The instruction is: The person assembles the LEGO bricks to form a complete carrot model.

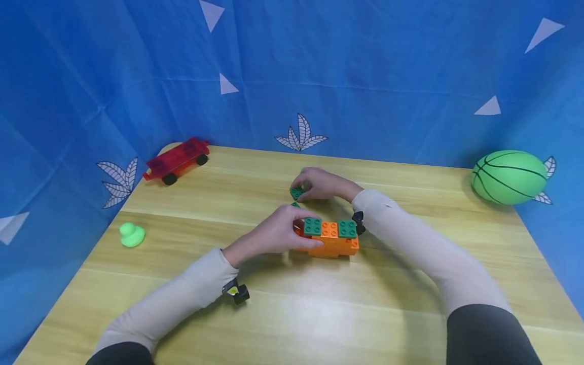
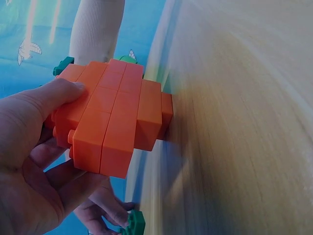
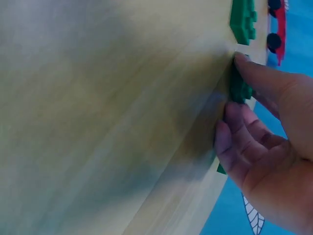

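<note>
My left hand (image 1: 282, 230) grips one end of a block of stacked orange toy bricks (image 1: 333, 247), its thumb lying along one side in the left wrist view. Green bricks (image 1: 348, 229) cap the top of this block at both ends, with orange studs between them. Farther back, my right hand (image 1: 319, 183) pinches a small green brick (image 3: 238, 84) between thumb and fingertips, low over the table. Another green brick (image 3: 240, 23) lies close by. Part of one more green piece (image 3: 221, 169) shows behind the fingers in the right wrist view.
A red toy cart (image 1: 179, 161) with black wheels stands at the back left of the wooden table (image 1: 328, 314). Nearer on the left edge sits a light green duck-shaped toy (image 1: 132, 235). A green ball (image 1: 509, 177) rests at the back right. Blue cloth (image 1: 365, 66) hangs around.
</note>
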Demonstrator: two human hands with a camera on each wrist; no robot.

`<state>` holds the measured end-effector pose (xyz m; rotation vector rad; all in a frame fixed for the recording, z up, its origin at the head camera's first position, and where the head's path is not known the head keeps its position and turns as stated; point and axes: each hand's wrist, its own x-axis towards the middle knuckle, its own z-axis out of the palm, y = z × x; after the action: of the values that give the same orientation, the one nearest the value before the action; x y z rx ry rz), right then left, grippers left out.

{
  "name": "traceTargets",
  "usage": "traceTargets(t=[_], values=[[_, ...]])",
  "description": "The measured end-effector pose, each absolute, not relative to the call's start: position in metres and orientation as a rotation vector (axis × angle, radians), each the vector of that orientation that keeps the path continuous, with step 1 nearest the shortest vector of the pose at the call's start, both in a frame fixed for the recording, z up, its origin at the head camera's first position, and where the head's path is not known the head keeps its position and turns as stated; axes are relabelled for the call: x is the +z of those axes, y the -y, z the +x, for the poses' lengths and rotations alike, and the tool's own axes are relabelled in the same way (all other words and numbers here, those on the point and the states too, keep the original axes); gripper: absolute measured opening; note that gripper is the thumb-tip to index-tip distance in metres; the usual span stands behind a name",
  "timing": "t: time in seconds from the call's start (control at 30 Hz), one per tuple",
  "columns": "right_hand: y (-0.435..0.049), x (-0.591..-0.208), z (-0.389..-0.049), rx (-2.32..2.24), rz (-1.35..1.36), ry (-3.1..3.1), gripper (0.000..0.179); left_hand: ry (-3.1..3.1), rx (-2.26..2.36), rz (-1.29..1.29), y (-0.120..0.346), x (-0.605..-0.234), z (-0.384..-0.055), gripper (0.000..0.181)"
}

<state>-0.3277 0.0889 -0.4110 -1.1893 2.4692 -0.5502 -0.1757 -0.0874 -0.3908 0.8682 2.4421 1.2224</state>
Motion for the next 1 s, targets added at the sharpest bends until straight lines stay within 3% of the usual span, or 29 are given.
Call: traceTargets(t=[0.2, 0.43, 0.7, 1.0], values=[[-0.097, -0.409, -0.326, -0.511, -1.268, -2.505, 0.033, -2.427, 1.240, 0.861, 0.087, -0.391, -0.176, 0.041], [-0.136, -0.368, -0.309, -0.833, -1.137, -2.555, 0.040, -2.392, 1.251, 0.865, 0.086, -0.390, -0.178, 0.042], [-0.165, -0.319, -0.254, -0.917, -1.210, -2.542, 0.025, -2.363, 1.270, 0.866, 0.087, -0.390, -0.181, 0.039], [-0.163, -0.317, -0.208, -0.886, -1.295, -2.526, 0.026, -2.379, 1.281, 0.903, 0.088, -0.391, -0.181, 0.032]])
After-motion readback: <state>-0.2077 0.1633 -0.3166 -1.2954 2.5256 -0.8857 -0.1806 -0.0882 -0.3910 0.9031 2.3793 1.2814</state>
